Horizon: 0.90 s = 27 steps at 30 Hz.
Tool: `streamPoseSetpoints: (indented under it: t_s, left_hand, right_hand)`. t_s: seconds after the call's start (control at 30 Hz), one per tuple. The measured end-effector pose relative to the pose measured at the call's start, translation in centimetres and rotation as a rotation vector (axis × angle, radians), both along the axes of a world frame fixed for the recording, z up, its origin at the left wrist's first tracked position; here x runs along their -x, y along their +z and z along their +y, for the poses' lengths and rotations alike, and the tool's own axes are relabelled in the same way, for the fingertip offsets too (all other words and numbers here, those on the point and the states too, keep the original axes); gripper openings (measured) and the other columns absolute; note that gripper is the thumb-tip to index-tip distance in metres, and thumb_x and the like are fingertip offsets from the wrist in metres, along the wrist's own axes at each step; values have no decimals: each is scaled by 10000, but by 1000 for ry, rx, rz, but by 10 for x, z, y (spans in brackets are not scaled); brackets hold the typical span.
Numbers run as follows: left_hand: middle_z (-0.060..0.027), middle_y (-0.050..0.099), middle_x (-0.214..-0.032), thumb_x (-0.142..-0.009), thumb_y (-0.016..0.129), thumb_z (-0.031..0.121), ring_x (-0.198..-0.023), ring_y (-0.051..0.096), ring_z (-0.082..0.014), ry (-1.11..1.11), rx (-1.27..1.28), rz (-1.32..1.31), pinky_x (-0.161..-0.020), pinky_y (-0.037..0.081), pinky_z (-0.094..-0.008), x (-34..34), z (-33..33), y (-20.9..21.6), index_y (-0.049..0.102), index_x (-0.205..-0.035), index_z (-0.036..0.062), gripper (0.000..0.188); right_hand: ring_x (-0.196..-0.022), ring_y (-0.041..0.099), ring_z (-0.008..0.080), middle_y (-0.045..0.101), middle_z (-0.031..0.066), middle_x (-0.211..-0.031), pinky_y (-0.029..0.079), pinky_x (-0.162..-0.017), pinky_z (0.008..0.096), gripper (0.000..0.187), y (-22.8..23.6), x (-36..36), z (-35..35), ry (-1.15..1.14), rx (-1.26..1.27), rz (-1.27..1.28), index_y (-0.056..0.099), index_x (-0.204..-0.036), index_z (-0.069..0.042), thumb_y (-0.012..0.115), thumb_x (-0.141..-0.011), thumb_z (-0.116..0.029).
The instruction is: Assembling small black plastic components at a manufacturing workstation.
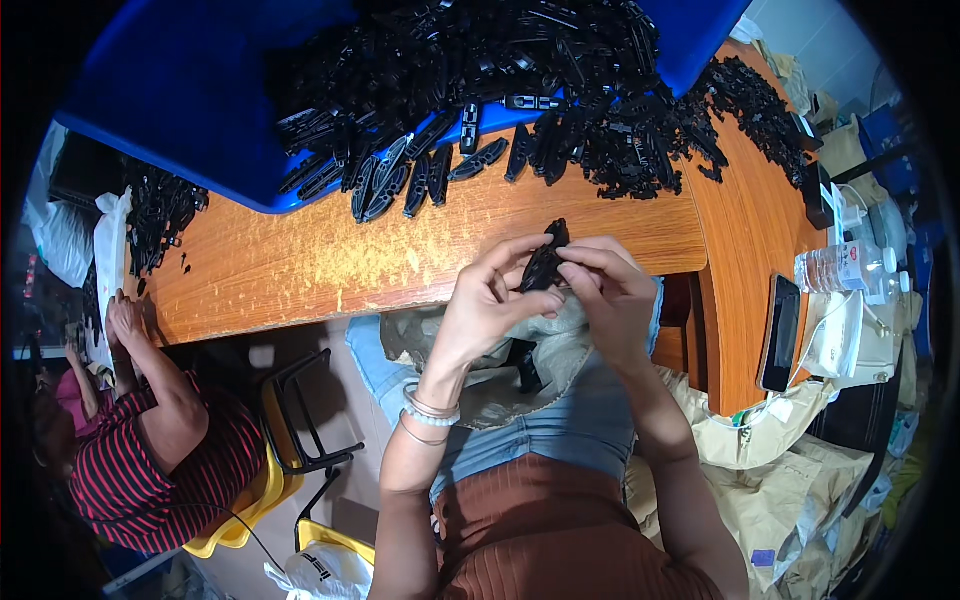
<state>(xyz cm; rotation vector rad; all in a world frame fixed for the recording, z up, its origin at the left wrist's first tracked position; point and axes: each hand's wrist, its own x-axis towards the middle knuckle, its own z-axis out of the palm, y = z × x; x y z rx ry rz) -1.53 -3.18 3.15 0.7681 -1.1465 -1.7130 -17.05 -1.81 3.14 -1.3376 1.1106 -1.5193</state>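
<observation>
Black plastic part (545, 265) pinched between left hand (482, 305) and right hand (605, 295), raised above the lap for close work; more parts (480, 90) heaped within reach on the table (300, 265).

We see our left hand (480, 305) and right hand (612, 295) together pinching a small black plastic part (545, 262) above our lap, near the wooden table (300, 265). Farther off, a heap of black parts (480, 70) spills from a blue bin (180, 90). At far left sits a person in a striped shirt (165, 460).
</observation>
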Motion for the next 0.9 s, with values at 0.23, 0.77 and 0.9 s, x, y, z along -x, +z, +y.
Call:
streamPoseSetpoints:
  t_s: [0.23, 0.77, 0.9]
  left_hand:
    - [-155, 631, -936, -835, 582, -91, -782, 672, -206, -22, -11, -89, -677, 561, -263, -6, 5, 9, 501, -1140, -85, 316]
    - [-159, 660, -841, -843, 595, -60, -731, 683, -214, -23, -88, -74, -637, 566, -258, -8, 4, 12, 570, -1056, -87, 216]
    - [-134, 661, -813, -847, 608, -35, -705, 676, -179, 4, -119, -57, -604, 550, -234, -5, 4, 9, 572, -1043, -72, 203]
  right_hand:
    - [-760, 537, 198, 630, 72, -827, 425, -653, 286, 181, 14, 12, -4, 14, 379, 558, 685, -877, -23, 661, -713, 49]
    - [-774, 546, 223, 617, 83, -844, 434, -667, 303, 151, 11, 12, 0, 3, 346, 580, 678, -843, -14, 660, -710, 54]
    - [-768, 542, 227, 616, 83, -875, 435, -667, 305, 162, 10, 16, -1, -13, 482, 725, 680, -862, -18, 659, -714, 43]
